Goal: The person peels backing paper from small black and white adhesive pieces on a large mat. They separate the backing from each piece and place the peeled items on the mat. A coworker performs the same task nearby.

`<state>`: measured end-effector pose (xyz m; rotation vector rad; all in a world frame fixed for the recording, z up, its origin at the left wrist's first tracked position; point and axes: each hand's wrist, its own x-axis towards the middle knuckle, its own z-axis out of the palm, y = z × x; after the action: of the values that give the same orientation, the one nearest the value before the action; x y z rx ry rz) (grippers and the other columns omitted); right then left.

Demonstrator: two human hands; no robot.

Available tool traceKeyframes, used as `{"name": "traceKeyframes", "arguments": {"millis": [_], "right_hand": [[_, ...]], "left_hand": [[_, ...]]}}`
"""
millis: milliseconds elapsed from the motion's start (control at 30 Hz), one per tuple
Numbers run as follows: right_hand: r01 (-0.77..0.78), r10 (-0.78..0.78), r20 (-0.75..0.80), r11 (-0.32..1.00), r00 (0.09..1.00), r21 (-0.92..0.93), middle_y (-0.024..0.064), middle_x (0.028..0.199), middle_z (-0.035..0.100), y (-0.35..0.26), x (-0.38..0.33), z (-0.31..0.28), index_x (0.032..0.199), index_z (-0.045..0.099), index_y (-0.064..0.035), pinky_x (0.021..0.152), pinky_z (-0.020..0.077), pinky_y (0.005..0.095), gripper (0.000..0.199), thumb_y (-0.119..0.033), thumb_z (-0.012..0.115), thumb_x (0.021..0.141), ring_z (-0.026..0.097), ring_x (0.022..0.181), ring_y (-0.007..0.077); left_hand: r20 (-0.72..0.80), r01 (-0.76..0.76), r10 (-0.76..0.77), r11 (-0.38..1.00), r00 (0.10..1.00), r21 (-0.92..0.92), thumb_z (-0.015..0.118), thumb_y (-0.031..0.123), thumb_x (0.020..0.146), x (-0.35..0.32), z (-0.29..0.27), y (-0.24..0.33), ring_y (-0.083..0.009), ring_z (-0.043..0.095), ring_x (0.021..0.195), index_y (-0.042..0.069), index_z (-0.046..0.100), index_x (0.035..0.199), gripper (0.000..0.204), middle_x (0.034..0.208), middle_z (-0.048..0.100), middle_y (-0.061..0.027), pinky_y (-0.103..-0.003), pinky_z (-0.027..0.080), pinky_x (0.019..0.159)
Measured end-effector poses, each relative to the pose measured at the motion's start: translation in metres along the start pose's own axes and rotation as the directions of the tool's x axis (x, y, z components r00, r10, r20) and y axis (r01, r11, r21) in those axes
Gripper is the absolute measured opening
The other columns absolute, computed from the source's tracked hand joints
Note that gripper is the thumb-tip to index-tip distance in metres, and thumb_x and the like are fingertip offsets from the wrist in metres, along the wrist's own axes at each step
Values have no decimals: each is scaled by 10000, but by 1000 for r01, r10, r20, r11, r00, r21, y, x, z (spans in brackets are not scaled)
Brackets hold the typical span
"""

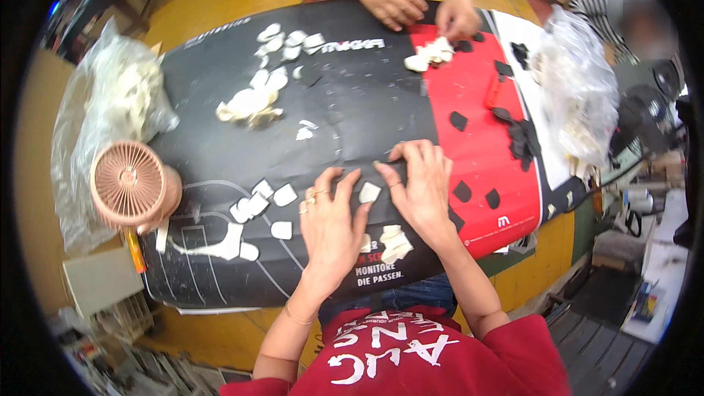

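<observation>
Both my hands rest over the black printed sheet covering the table. My left hand (pixel 331 224) is open, fingers bent and thumb apart from the forefinger, with a ring on it. Facing it, my right hand (pixel 422 191) is also open, its thumb pointing toward the left hand. Between the two lies a small white flat piece (pixel 369 191), which neither hand visibly grips. A small stack of white pieces (pixel 394 243) sits nearer me, by my right wrist. Several loose white pieces (pixel 284 194) are left of my left hand. Anything under my fingertips is hidden.
Across the table another person's hands (pixel 396 4) are at a white pile (pixel 433 53). A pink fan (pixel 136 187) stands left, before a plastic bag (pixel 128 95). Another bag (pixel 576 88) is right. Black scraps (pixel 462 191) and a red tool (pixel 496 92) lie on the red area.
</observation>
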<state>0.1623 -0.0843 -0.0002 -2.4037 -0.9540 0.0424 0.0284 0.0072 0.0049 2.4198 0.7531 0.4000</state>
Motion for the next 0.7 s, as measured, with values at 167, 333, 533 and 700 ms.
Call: {"name": "traceKeyframes", "arguments": {"millis": [167,333,533,700], "right_hand": [[-42,40,18,996,999,78,75,1009,595,29,-17,-39,1027,673,-87,850,397,410,290,-301,765,854,547,996,278],[-51,60,42,982,997,-182,114,1047,582,75,-45,-78,1070,671,-99,884,438,439,342,-321,782,835,549,1031,316],[-136,131,89,989,987,53,101,1012,636,92,-56,-76,1038,646,-82,886,486,429,276,-208,781,833,616,983,318],[-169,147,84,872,986,459,94,826,709,72,-36,-76,1030,644,-23,665,532,347,239,-154,765,870,682,722,220]], "left_hand": [[120,-35,34,999,992,7,709,121,833,1,-5,1,-356,546,1158,87,657,1227,399,1368,512,-164,-453,419,972],[50,-151,157,981,986,-119,729,51,778,12,-4,-5,-400,550,1179,33,621,1056,299,1271,568,-199,-453,440,997],[58,2,17,953,998,-304,713,18,828,1,-15,-18,-261,614,766,4,632,925,126,833,674,-123,-369,458,749],[-52,89,-95,990,994,-114,641,-5,876,-16,-62,-53,-217,628,838,-19,693,1087,218,931,699,-135,-349,470,786]]}}
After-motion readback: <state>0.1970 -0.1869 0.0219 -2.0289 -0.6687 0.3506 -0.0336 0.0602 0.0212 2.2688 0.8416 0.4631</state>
